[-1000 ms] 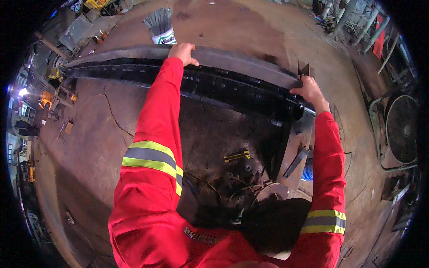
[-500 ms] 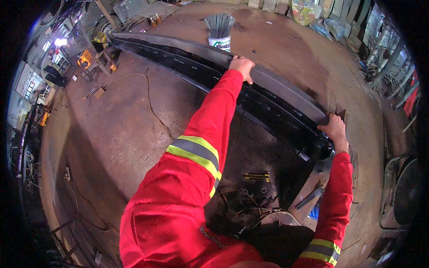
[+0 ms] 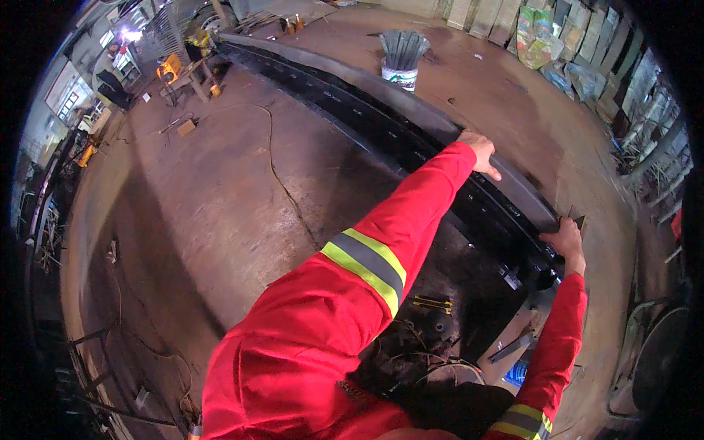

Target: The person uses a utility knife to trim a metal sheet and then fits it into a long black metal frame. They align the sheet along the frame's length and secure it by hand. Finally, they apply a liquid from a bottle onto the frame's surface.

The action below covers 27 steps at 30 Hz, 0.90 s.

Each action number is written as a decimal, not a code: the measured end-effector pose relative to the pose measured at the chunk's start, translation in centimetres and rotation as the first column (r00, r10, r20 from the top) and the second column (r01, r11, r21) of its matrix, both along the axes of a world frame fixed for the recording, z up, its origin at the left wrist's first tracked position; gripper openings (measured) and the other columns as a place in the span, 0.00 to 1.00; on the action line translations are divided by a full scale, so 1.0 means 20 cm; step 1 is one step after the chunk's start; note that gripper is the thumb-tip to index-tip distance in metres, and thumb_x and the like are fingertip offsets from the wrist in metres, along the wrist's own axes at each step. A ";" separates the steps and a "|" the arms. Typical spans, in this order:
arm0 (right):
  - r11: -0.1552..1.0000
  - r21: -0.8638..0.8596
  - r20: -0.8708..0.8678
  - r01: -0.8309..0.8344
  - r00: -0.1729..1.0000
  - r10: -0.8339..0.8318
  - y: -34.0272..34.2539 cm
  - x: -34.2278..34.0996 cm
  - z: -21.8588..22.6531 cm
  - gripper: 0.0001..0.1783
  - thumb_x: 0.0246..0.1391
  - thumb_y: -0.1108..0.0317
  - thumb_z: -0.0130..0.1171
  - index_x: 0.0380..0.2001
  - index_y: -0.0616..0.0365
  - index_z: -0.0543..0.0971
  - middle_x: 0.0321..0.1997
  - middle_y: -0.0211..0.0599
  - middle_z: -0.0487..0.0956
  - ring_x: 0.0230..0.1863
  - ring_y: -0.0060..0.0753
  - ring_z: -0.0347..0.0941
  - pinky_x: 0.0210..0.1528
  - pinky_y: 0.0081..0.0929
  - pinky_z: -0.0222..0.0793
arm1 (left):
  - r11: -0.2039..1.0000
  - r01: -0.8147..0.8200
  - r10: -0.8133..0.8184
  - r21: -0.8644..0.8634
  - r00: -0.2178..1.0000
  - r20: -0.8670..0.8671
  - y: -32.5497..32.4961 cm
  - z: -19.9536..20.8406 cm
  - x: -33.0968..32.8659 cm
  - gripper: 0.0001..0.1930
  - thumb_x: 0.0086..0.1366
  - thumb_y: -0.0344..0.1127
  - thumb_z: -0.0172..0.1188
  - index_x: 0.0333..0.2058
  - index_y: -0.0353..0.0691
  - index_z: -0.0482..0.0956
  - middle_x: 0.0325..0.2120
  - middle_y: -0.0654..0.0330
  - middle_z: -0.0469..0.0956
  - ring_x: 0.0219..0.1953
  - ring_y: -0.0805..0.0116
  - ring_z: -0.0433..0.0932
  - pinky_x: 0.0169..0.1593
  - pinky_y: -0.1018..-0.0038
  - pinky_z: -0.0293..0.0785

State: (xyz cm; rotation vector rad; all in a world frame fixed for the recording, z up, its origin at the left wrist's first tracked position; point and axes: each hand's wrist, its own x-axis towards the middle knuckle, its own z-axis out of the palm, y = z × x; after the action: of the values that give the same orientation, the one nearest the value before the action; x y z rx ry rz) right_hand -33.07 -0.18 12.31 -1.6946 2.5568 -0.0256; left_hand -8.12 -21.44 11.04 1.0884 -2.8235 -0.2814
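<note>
A long metal beam (image 3: 345,105), glossy black along its channelled side and dull grey along its far edge, stretches from the far left to the near right. My left hand (image 3: 480,152) grips the far edge a short way from the right end, its thumb on the near side and its fingertips hidden. At the right end, my right hand (image 3: 568,246) is closed over the beam's corner, with some fingers out of sight. Below the beam, a small yellow tool (image 3: 433,303) lies among dark parts.
A white bucket (image 3: 400,76) full of grey metal bars stands behind the beam. A cable (image 3: 271,158) trails over the floor on the left. Wooden boards (image 3: 506,18) and plastic bags (image 3: 572,77) line the back right. Orange equipment (image 3: 169,70) and a bright light are far left.
My left hand has shifted rightward along the beam, closer to my right hand. The right hand stays at the beam's end. The whole view has turned slightly.
</note>
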 end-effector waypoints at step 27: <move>0.996 -0.031 -0.012 -0.081 0.997 0.081 0.04 0.02 0.02 0.32 0.38 0.51 0.71 0.41 0.66 0.77 0.44 0.57 0.77 0.50 0.57 0.72 0.52 0.46 0.68 | 0.969 -0.195 0.151 -0.154 0.955 -0.256 -0.43 -0.05 0.57 0.27 0.68 0.60 0.41 0.40 0.44 0.81 0.42 0.50 0.79 0.48 0.48 0.75 0.51 0.56 0.70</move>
State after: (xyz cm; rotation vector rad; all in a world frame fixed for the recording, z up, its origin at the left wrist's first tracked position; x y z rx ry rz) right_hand -32.66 0.71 12.79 -1.8129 2.5062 -0.0523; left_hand 3.36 -29.97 10.05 1.1655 -2.4659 -0.1323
